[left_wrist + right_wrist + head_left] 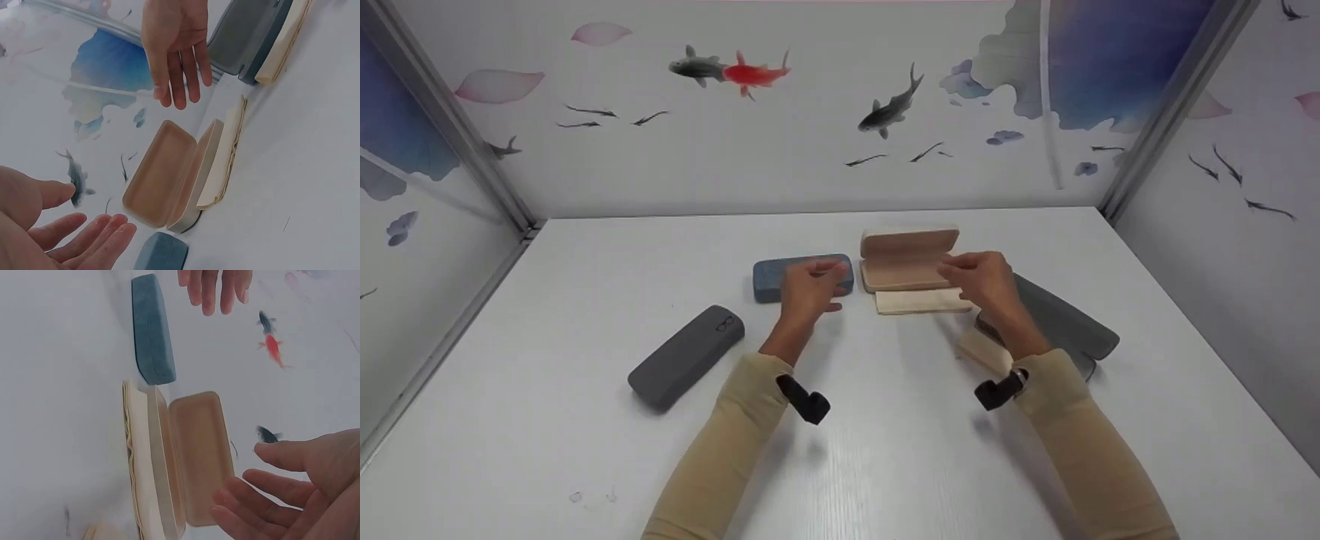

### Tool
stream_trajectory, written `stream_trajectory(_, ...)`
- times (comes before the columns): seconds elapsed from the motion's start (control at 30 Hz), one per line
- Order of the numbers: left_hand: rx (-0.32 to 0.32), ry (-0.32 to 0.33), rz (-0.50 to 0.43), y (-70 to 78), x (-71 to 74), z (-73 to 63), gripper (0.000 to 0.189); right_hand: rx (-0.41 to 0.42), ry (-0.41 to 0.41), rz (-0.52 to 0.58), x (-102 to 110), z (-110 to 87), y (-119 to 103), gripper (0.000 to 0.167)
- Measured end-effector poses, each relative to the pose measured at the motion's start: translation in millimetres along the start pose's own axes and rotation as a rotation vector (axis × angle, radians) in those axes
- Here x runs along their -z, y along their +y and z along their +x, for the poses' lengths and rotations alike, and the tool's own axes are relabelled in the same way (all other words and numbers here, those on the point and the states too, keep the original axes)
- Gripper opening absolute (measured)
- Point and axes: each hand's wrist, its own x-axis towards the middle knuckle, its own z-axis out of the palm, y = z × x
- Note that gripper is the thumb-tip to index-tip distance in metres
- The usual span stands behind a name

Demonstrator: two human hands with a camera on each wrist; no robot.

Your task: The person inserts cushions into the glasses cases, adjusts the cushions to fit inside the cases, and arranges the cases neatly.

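My left hand (810, 289) hovers over the closed blue glasses case (767, 281), fingers loosely bent with nothing between them. My right hand (984, 281) is held above the right end of an open cream glasses case (911, 262) with a pinkish-tan lining. Its fingers are relaxed and hold nothing, as the right wrist view shows. Inside, the lined case (202, 461) has nothing lying in it. A folded cream cloth (922, 301) lies along the front edge of that case. Both hands are raised, palms turned toward each other.
At the left lies a closed dark grey glasses case (688, 358) with a small glasses print. Under the right forearm, an open grey case (1065, 319) lies at a slant with another cream cloth (984, 351) beside it. Printed panels (810, 165) wall the table's back and sides.
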Motion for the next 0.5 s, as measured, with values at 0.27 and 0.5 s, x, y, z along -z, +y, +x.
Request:
stream_trajectory(0.27, 0.042, -0.020, -0.034, -8.4, -25.2, 3.1, 0.030, -0.059, 0.021, -0.033, 10, 3.4, 15, 0.041)
stream_trajectory(0.5, 0.113, -0.032, -0.010, -18.1, -44.6, 7.6, 0.031, -0.085, 0.033, -0.120, 11, 8.1, 21, 0.043)
